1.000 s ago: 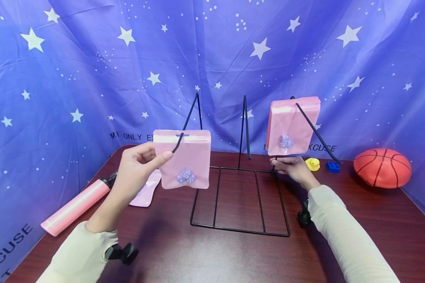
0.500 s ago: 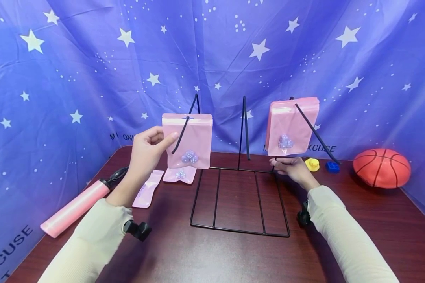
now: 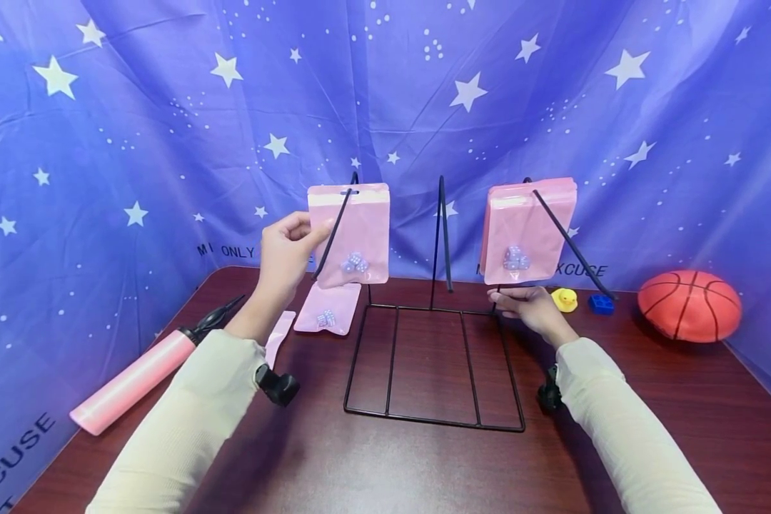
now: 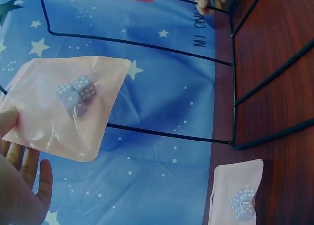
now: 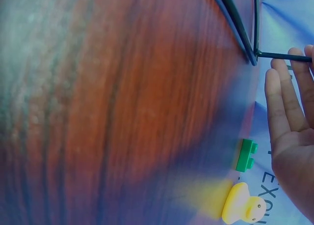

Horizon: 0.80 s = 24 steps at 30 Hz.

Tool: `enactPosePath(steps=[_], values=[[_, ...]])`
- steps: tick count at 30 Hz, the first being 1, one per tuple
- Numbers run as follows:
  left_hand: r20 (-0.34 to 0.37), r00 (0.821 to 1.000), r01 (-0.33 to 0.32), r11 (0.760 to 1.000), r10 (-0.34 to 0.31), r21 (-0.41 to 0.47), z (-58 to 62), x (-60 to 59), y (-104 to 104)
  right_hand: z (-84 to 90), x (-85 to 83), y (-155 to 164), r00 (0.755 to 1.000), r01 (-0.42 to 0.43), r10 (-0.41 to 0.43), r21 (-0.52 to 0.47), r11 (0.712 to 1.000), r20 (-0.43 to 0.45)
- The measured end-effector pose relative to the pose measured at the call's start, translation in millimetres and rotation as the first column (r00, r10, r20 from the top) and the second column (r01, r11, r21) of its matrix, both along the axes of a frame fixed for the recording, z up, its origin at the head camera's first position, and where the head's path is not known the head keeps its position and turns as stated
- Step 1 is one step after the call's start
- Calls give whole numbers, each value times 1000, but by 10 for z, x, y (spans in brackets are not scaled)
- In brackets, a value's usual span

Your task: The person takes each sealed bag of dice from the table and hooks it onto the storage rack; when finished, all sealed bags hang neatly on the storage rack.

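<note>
My left hand pinches the left edge of a pink zip bag between thumb and fingers. Purple dice show through its front. The bag's hang hole is threaded on the left prong of a black wire display rack, high up near the prong's bend. Low on the rack's right upright, my right hand holds the wire with its fingertips; in the right wrist view its fingers reach up to the wire. Several pink bags hang on the right prong, while the middle prong carries none.
Behind the left hand, a pink bag with dice and another, partly hidden pink bag lie on the table. A pink hand pump is at left. A yellow duck, blue block and orange basketball stand at right.
My left hand has moved right and away from me, sliding the bag from near the prong's tip up toward its bend. The right hand keeps its place on the rack.
</note>
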<state>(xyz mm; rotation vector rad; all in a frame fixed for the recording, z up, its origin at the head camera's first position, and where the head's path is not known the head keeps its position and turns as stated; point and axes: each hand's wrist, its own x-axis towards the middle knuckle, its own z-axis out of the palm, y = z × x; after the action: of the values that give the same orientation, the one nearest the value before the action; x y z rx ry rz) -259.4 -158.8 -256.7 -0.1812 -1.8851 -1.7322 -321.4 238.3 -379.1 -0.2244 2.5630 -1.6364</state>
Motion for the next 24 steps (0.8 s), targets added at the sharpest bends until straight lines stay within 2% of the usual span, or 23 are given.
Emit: enactPosePath(steps=[6,13,24], values=[[23,1000,3,1000,-4,31,36,-108,53,-8,-5,3,1000,-7,7,-3,1000,2],[53,998,-22,999,20,46,66,-201,77,18,-7,14,1000,-15,15,5,1000,4],[93,994,-65,997,62,29,75,-334,63,10,-3,8,1000,7,-7,15,1000,3]])
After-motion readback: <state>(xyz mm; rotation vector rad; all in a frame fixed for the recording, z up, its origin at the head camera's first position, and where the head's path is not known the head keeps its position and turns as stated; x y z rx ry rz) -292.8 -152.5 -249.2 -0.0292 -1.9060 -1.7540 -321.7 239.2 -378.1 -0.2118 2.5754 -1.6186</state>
